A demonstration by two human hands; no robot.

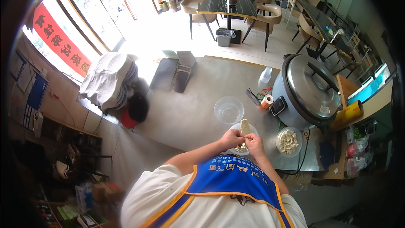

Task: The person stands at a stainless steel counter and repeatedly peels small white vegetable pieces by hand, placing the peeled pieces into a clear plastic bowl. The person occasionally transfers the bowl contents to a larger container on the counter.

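Observation:
Over a white-rimmed plastic bowl (255, 131), my left hand (232, 140) and my right hand (254, 145) meet at the fingertips. They pinch a small pale bit of food, mostly hidden by the fingers. A flat, crumbly pale piece of food (245, 127), perhaps flatbread, rises just beyond the fingertips; how it joins the pinched bit is hard to see. Small pale crumbs (241, 148) lie in the bowl below. To the right stands a clear tub of torn pale chunks (288, 142). Past my hands sits an empty clear plastic bowl (229, 110).
On the metal counter (190, 107) a large rice cooker (307, 88) stands right, near scissors (264, 92), a label roll (267, 101) and plastic cups (265, 74). Left are a cloth-covered stack (109, 80) and a red-and-black cap (135, 110). Dining tables (227, 1) lie beyond.

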